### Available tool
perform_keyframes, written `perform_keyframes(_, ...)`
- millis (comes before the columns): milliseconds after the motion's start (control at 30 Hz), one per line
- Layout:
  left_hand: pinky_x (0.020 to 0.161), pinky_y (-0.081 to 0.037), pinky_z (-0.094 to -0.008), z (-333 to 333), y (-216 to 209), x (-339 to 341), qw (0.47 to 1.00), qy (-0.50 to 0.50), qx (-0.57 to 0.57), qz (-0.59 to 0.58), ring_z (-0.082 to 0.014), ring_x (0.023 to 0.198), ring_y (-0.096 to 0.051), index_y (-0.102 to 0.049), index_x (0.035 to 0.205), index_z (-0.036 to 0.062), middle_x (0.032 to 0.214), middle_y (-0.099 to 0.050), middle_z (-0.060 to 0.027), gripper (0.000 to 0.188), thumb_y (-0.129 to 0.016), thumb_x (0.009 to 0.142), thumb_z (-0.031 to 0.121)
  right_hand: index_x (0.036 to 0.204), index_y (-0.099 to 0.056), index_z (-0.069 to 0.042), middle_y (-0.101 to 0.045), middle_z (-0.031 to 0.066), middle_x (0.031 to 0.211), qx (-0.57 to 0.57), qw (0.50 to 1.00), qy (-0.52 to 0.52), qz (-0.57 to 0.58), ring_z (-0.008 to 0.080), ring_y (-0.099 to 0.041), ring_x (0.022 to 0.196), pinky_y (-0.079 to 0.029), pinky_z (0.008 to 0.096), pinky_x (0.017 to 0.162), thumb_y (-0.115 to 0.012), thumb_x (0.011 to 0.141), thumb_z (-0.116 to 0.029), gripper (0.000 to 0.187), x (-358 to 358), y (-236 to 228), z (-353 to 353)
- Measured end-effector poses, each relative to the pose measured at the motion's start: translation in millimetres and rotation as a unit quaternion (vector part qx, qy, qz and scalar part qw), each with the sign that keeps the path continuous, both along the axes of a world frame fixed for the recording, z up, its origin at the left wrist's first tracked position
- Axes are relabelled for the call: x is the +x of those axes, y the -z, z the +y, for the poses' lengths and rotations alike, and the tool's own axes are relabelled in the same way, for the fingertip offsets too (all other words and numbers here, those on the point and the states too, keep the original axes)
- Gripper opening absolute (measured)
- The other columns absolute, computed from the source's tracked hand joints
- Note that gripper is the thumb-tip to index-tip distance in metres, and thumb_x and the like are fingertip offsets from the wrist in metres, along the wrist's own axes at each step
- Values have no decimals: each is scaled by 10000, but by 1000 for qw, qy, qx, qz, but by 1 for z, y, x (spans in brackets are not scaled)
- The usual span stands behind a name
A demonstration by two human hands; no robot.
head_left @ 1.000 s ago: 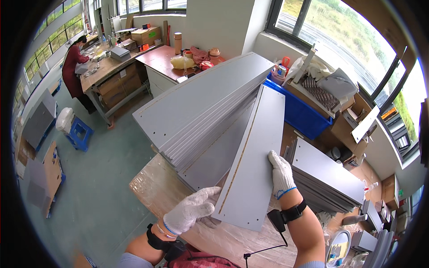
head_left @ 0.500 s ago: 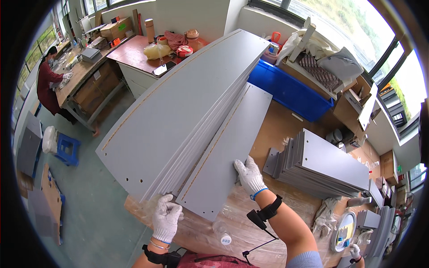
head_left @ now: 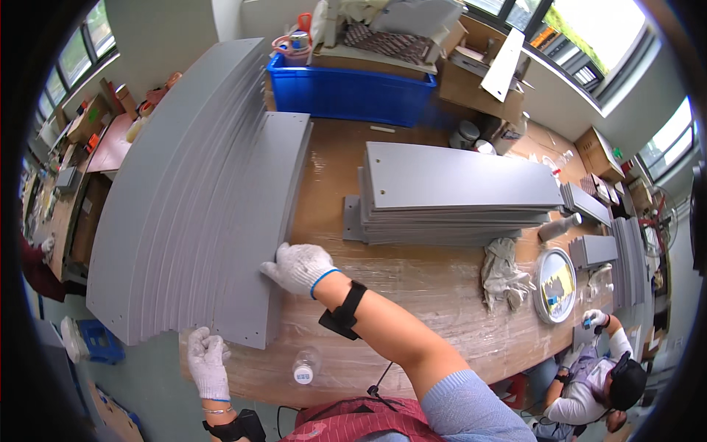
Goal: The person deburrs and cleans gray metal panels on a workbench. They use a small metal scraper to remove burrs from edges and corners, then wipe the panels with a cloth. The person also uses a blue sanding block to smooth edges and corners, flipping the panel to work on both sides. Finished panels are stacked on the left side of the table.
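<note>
White-gloved, your right hand (head_left: 300,269) touched the long grey panel (head_left: 254,221), thumb spread; your left hand (head_left: 208,365) curled at the brown surface's (head_left: 353,317) front-left corner, pinch unclear.

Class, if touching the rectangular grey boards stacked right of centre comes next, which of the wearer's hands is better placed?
Probably the white-gloved right hand: it lies nearer those boards. The white-gloved left hand is farther off, beside another grey pile.
</note>
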State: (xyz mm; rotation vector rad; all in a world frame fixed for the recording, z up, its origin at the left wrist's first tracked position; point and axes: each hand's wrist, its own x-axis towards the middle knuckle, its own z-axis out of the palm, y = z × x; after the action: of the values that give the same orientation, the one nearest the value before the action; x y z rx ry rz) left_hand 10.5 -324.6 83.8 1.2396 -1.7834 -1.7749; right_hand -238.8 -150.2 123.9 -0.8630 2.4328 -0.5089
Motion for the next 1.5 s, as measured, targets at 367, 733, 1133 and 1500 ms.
perform_keyframes(367, 725, -465, -181, 120, -154, -77, 973, 171, -48, 151, -60, 813, -552, -527, 1301, 53, 1013, -562, 0, 299, -517, 1016, 141, 1256, -630, -87, -710, 195, 1067, -219, 943, 246, 42, 381, -663, 1024, -515, 494, 889, -548, 944, -394, 445, 14, 48, 250)
perform_keyframes(733, 1184, -327, -386, 269, -87, -306, 762, 395, -497, -127, -389, 1424, -376, -400, 1517, 123, 1574, -339, -223, 810, -676, 766, -7, 1251, -629, -209, -525, 135, 1317, 63, 878, 426, 209, 335, -498, 1219, -431, 532, 933, -695, 812, -398, 482, 86, 120, 487)
perform_keyframes(1133, 1140, -402, -403, 264, -27, -226, 743, 323, -585, 33, -329, 1344, -495, -473, 1450, 32, 1517, -442, -183, 646, -581, 825, -90, 980, -660, -140, -603, 89, 1099, -26, 870, 432, 235, 304, -583, 1058, -474, 466, 825, -684, 815, -294, 227, 111, 143, 503)
perform_keyframes(1500, 563, -604, -303, 247, -42, -240, 921, 251, 269, 125, -169, 776, -723, -654, 1007, 95, 959, -725, -46, 152, -672, 936, 228, 1011, -663, -137, -654, 168, 972, -29, 904, 411, 111, 369, -652, 926, -522, 485, 807, -688, 822, -328, 269, 179, 141, 485)
